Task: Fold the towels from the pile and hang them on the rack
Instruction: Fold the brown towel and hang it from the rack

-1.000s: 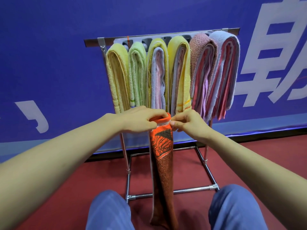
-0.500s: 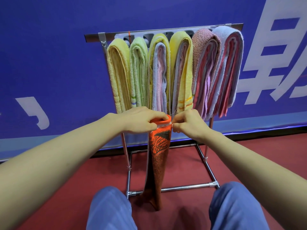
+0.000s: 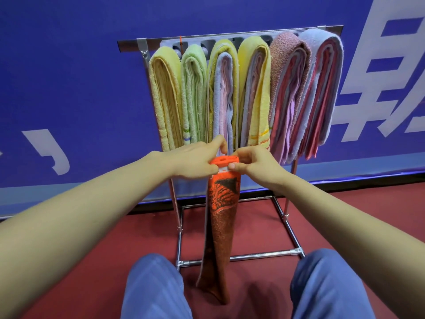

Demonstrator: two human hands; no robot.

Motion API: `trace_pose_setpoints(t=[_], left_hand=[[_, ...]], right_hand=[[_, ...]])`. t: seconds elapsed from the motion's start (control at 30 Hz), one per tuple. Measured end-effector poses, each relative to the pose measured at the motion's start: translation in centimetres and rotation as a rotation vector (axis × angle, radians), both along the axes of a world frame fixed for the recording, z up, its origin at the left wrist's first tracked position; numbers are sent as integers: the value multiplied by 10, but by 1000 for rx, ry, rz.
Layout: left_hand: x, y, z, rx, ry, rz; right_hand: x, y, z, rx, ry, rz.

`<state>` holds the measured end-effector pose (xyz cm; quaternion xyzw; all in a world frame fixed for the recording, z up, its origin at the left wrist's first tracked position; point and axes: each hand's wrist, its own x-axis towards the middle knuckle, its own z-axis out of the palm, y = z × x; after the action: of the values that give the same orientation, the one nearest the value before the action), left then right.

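Observation:
An orange and dark-patterned towel hangs folded lengthwise between my knees, its lower end just above the red floor. My left hand pinches its top fold from the left, and my right hand pinches it from the right. Both hands sit in front of the metal rack, below its top bar. Several folded towels hang on that bar: a yellow towel at the left, a green towel, more yellow ones, then a pink towel and a grey-blue towel at the right.
The rack's chrome base frame rests on the red floor right in front of my knees. A blue banner wall with white characters stands directly behind the rack.
The towel's hanging end lifted off the floor and swung back to hang straight. The top fold now lies flatter and more open between my fingers, and my left fingers have stretched forward.

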<state>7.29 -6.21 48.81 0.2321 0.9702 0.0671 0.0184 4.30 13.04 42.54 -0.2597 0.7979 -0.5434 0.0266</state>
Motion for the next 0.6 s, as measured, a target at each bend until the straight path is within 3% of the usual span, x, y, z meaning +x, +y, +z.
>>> trace_pose_setpoints(t=[0.13,0.47,0.6], left_hand=[[-4,-6,-4,234,55,83],[1,8,-15,1046,-264,197],[-5,18,-21,1116,-212,151]], right_hand=[[-1,1,2,-132,-53,-79],[-9,3,16,-268,-27,-66],[-9,3,16,-279,-85,-8]])
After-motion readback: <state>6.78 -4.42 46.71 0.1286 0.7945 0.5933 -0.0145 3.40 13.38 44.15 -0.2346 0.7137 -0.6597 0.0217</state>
